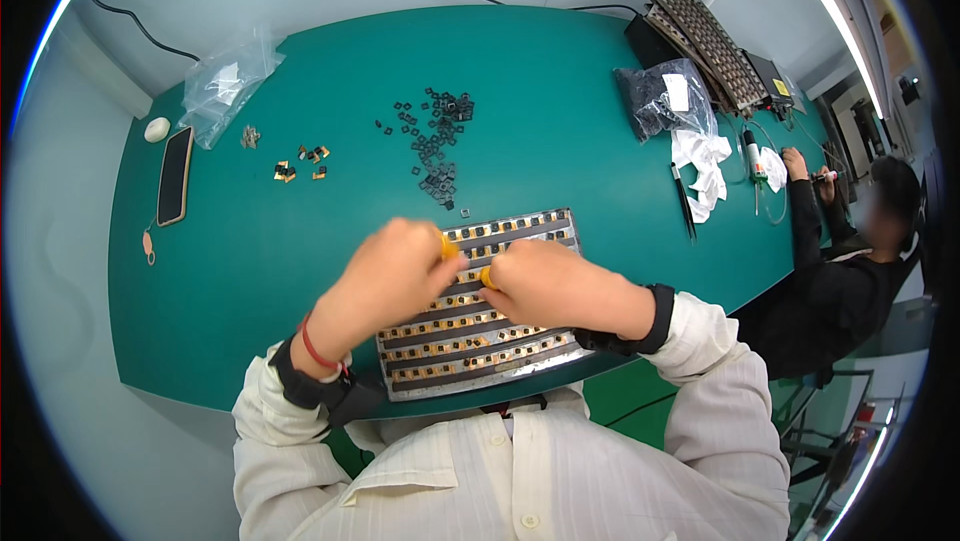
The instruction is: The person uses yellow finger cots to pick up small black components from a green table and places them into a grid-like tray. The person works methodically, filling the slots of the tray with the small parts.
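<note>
A metal tray lies at the near edge of the green table, filled with rows of small gold-and-black parts. Over its upper left part, my left hand is closed in a pinch, a yellow finger cot on a fingertip. Close beside it, my right hand also pinches above the rows, with yellow on a finger. Whatever sits between the fingertips is too small or hidden to name. Just beyond the tray, small black square frames are scattered in a loose pile.
On the left are loose gold parts, a phone and a clear plastic bag. Tweezers, crumpled tissue, a bag of black pieces and stacked trays stand right. Another person's hand rests at the far right.
</note>
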{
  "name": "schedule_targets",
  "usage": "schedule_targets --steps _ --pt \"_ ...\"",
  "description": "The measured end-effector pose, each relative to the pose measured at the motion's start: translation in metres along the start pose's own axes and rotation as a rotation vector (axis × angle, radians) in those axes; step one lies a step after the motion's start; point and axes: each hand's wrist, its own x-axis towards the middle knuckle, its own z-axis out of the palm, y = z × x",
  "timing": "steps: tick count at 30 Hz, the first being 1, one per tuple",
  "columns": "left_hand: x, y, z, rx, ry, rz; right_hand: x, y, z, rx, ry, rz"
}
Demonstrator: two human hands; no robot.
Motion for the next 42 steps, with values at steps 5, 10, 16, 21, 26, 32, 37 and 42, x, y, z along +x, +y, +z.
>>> schedule_targets --steps 5,10,16,21,26,32,37,42 --pt "0.036 -0.024 0.009 -0.115 0.288 -0.017 0.004 0.017 -0.028 0.034 0.17 0.002" --pt "0.039 -0.027 0.025 0.082 0.29 0.026 0.023 0.038 -0.043 0.14 0.266 0.099" --pt "0.027 -0.025 0.008 0.134 0.22 -0.037 0.059 0.038 -0.026 0.05 0.284 0.155" --pt "0.017 -0.039 0.004 0.086 0.297 -0.092 0.066 0.038 -0.011 0.014 0.291 0.152" --pt "0.011 -0.044 0.004 0.075 0.297 -0.106 0.057 0.036 -0.019 -0.007 0.295 0.141" --pt "0.02 -0.036 0.009 -0.016 0.258 -0.08 0.056 0.052 -0.023 0.024 0.381 0.117" --pt "0.024 -0.035 0.012 0.086 0.253 -0.032 0.05 0.056 -0.032 0.106 0.339 0.15" --pt "0.027 -0.031 0.013 0.081 0.231 -0.087 0.055 0.045 -0.023 0.118 0.29 0.171"
